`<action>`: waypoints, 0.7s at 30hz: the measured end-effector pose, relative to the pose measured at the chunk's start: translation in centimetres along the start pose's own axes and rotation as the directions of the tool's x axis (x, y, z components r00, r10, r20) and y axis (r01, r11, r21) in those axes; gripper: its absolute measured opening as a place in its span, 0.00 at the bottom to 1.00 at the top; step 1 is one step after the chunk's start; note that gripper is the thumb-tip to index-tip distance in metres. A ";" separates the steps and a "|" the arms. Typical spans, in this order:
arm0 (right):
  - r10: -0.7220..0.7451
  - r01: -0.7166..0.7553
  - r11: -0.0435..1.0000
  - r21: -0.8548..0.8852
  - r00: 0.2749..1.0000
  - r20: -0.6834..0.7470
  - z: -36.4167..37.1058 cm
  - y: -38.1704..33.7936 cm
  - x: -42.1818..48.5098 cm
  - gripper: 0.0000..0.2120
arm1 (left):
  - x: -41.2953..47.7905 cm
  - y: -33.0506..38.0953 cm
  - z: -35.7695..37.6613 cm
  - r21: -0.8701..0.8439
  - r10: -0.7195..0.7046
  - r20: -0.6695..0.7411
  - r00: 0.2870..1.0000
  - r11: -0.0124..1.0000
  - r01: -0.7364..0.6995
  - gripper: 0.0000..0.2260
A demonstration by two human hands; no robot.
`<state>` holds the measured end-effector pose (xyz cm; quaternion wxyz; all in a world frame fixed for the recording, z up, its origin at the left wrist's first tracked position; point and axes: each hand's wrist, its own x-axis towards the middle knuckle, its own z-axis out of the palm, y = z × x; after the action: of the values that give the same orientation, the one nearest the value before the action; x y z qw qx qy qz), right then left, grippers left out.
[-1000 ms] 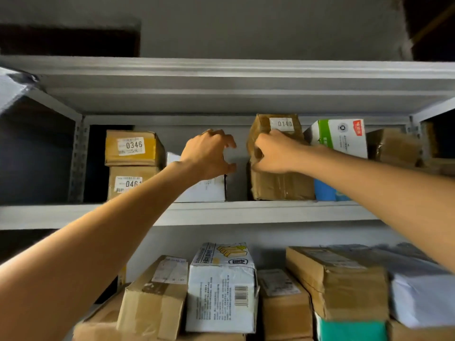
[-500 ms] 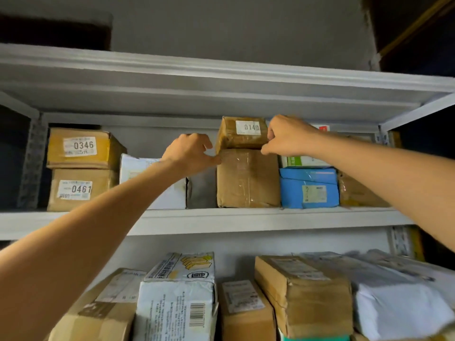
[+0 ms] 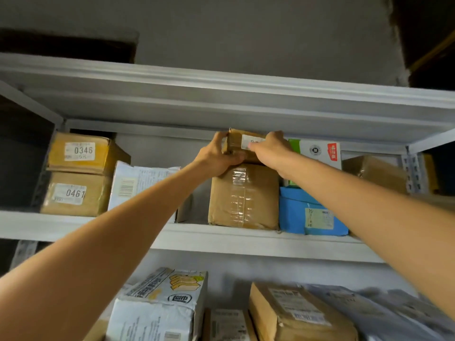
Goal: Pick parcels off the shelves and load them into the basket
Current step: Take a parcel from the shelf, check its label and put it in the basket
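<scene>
Small parcel (image 3: 236, 143): brown with a white label on its front, sitting on top of the big taped box (image 3: 243, 195), close under the shelf board above.
Left hand (image 3: 216, 156): I grip the small parcel's left end, fingers curled round its corner.
Right hand (image 3: 270, 148): I grip the right end, fingers curled over the top and covering part of the label (the number cannot be read).
Big taped box: brown, clear tape down its front, standing on the shelf (image 3: 221, 237).
Blue parcel (image 3: 310, 212): just beside the big taped box, on its right, on the same shelf.
Green-and-white box (image 3: 317, 151): on top of the blue parcel, up and to the right of the big taped box; my right forearm crosses in front of it.
White parcel (image 3: 138, 183): left of the big taped box with a gap between them, barcode facing me.
Numbered boxes: farther left of the big taped box, box 0346 (image 3: 81, 153) stacked on box 0461 (image 3: 73, 194).
Lower parcels (image 3: 160, 308): brown and white ones on the level below the big taped box.
</scene>
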<state>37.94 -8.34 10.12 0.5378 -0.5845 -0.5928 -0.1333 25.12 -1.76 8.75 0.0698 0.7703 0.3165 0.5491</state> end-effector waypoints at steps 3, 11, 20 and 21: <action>0.036 -0.031 0.995 0.099 0.998 -0.048 0.2 -0.1 0.1 0.26 | 0.3 -0.2 -0.1 -0.181 0.055 -0.066 0.996 0.981 -0.066 0.33; 0.003 0.110 0.869 0.482 0.974 -0.228 -0.5 -0.8 -2.4 0.18 | -2.7 0.7 -2.9 -0.615 0.026 -0.214 0.977 0.773 -0.155 0.27; -0.132 0.217 0.866 0.450 0.968 -0.213 -0.6 -0.9 -4.9 0.28 | -4.4 -0.4 -4.5 -0.652 0.158 -0.119 0.980 0.732 -0.197 0.29; -0.135 0.218 0.871 0.440 0.968 -0.212 -0.5 -0.7 -5.0 0.28 | -4.6 -0.5 -4.3 -0.650 0.155 -0.122 0.980 0.734 -0.197 0.30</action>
<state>36.30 -11.67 6.72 0.6960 -0.3697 -0.6092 -0.0884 20.17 -5.01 6.49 0.2753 0.7057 0.0303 0.6521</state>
